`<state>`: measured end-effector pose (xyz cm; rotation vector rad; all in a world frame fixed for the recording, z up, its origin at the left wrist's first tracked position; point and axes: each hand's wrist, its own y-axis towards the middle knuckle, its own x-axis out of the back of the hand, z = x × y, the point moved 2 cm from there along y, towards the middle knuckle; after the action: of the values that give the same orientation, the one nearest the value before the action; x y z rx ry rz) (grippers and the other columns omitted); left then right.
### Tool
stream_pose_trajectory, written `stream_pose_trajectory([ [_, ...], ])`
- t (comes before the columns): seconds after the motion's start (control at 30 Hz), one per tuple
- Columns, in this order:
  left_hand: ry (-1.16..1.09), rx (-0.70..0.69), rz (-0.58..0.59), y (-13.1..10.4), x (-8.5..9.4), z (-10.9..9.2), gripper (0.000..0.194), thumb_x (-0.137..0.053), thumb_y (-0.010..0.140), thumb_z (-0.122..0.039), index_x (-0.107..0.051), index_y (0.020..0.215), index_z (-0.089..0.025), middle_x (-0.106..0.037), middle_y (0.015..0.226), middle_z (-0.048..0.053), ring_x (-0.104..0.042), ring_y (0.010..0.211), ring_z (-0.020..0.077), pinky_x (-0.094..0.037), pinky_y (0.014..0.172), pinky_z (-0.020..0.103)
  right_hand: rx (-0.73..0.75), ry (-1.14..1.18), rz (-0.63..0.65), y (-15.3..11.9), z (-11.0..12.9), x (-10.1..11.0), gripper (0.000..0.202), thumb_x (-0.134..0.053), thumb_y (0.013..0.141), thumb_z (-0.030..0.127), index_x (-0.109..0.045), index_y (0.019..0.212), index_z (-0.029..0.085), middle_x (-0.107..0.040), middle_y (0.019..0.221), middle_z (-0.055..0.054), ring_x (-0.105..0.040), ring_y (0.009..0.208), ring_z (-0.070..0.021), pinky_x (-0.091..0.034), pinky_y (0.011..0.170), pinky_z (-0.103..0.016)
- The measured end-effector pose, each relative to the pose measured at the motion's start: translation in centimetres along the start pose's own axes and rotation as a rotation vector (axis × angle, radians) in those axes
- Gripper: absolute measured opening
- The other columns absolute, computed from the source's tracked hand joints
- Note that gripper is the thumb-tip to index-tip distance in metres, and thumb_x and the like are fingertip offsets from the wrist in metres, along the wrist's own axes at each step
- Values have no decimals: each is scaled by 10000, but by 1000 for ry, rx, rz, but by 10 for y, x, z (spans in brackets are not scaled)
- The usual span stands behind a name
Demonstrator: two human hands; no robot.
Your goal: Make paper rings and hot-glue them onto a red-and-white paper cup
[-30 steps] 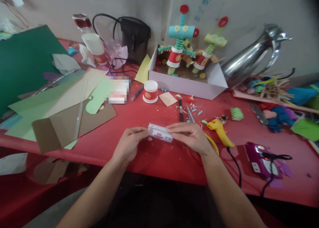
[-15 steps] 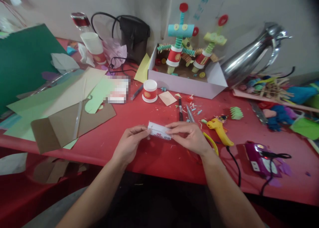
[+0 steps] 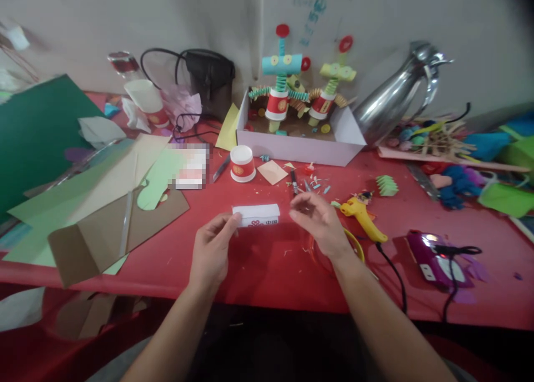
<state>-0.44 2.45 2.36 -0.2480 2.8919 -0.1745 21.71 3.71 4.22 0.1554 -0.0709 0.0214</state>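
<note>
The white paper (image 3: 256, 211) bears red and dark print.

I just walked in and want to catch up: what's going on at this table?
A person's left hand pinches the left end of a small white paper with a red emblem on it. The right hand is beside its other end, apart from it, with no held object visible. Beyond them a cup stands near a box holding paper figures. A yellow glue gun lies to the right.
</note>
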Motion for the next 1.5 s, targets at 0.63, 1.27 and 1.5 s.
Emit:
stream_pose_trajectory([
  [0.63, -18, 192, 310, 22, -34, -17, 300, -857, 688, -323, -773, 934, -173, -775, 952, 83, -698, 914, 220, -516, 887, 345, 69, -43, -138, 3, -8, 0, 75, -741, 819, 347, -763, 796, 279, -673, 913, -13, -602, 940, -203, -442, 923, -369],
  [1.27, 98, 32, 426, 48, -43, -23, 258, -820, 712, -351, -745, 896, -185, -718, 934, 53, -632, 887, 188, -458, 864, 328, 69, -42, -262, 3, -20, 2, 140, -750, 836, 335, -788, 962, 288, -676, 996, -12, -591, 985, -209, -424, 950, -394],
  [1.5, 1208, -395, -351, 80, 61, -80, 339, -606, 786, -184, -673, 1117, -216, -643, 1246, 125, -493, 1234, 344, -391, 990, 466, -85, 274, -432, 0, -32, 7, 229, -842, 743, 349, -792, 956, 284, -703, 947, 15, -608, 911, -160, -453, 901, -317],
])
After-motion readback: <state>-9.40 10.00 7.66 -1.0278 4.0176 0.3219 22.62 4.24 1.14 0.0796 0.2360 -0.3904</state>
